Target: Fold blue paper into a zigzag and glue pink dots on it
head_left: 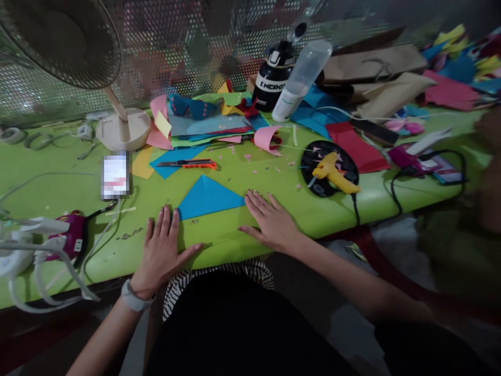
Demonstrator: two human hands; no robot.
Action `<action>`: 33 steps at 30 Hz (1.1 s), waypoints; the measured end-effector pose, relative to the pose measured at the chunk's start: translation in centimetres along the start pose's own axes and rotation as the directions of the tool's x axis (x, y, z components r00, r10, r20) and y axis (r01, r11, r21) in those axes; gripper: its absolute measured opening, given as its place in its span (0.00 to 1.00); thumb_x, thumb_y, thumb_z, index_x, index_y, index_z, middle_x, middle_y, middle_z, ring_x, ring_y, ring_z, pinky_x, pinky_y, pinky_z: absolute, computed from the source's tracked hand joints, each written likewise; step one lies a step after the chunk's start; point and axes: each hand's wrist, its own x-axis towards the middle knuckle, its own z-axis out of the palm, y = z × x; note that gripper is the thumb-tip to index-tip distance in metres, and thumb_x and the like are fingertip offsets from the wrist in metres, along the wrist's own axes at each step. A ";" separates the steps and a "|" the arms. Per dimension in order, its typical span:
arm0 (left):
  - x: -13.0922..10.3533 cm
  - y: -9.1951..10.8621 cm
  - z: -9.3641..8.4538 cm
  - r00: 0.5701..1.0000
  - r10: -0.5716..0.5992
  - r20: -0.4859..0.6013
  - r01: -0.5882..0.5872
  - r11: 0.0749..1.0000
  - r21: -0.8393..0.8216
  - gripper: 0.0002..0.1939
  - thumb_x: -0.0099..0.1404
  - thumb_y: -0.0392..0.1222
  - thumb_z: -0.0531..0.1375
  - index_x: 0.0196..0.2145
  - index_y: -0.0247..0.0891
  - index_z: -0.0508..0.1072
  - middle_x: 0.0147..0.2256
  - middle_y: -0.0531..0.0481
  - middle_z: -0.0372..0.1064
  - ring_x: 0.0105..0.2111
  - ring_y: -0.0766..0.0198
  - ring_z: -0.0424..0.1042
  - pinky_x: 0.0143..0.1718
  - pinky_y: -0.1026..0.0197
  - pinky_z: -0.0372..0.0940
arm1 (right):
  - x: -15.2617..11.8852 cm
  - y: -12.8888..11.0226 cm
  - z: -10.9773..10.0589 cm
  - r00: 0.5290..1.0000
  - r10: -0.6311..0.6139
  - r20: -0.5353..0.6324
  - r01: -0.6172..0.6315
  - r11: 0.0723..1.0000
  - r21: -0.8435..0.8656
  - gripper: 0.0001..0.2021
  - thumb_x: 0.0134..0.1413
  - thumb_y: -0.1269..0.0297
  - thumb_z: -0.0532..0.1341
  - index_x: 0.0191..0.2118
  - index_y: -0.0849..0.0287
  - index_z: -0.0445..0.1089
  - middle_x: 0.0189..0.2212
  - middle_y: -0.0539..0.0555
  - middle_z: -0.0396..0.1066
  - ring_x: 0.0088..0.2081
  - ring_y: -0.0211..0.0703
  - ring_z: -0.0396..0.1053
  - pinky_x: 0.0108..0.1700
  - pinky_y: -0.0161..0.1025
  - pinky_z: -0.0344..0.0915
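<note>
Both hands lie flat, fingers spread, on the green table: the left hand touches the blue paper triangle at its 8 o'clock corner, the right hand at 3 o'clock; at 1 o'clock, a black bottle reads "ENERGY"

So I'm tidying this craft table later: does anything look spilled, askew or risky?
Small pink paper scraps are strewn over the green table near the orange utility knife. The clear plastic bottle leans tilted against the black bottle. The yellow glue gun lies on a black round tray.
</note>
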 end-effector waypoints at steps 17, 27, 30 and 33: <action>4.5 6.5 1.7 0.989 0.145 -0.004 -0.145 0.988 -0.049 0.49 0.64 0.71 0.40 0.67 0.26 0.49 0.66 0.33 0.46 0.67 0.46 0.47 0.66 0.39 0.39 | -0.3 1.1 -0.2 0.999 0.032 -0.006 -0.032 0.999 -0.026 0.41 0.62 0.37 0.38 0.68 0.66 0.48 0.66 0.65 0.50 0.67 0.56 0.48 0.66 0.61 0.43; 4.4 6.4 1.8 0.989 0.144 -0.034 -0.146 0.987 -0.073 0.50 0.63 0.72 0.41 0.67 0.27 0.48 0.66 0.31 0.47 0.67 0.45 0.47 0.66 0.38 0.38 | 4.9 -0.6 -7.0 0.984 0.180 0.007 -0.176 0.953 0.246 0.17 0.66 0.55 0.50 0.42 0.59 0.73 0.36 0.57 0.77 0.37 0.47 0.75 0.39 0.43 0.68; 4.4 6.4 1.6 0.988 0.150 -0.022 -0.151 0.985 -0.087 0.51 0.63 0.73 0.42 0.67 0.27 0.47 0.65 0.30 0.49 0.67 0.45 0.47 0.66 0.38 0.39 | 9.0 -2.6 -6.7 0.951 -0.014 0.310 -0.115 0.913 0.392 0.12 0.60 0.58 0.57 0.32 0.59 0.72 0.24 0.53 0.75 0.27 0.42 0.74 0.32 0.38 0.66; 4.4 6.4 1.3 0.989 0.147 0.004 -0.146 0.984 -0.104 0.51 0.62 0.73 0.43 0.67 0.27 0.46 0.66 0.30 0.48 0.67 0.45 0.46 0.66 0.39 0.37 | 11.6 -3.1 -5.5 0.797 -0.163 0.582 -0.248 0.790 0.560 0.11 0.58 0.65 0.56 0.27 0.61 0.69 0.18 0.50 0.71 0.21 0.37 0.72 0.28 0.34 0.66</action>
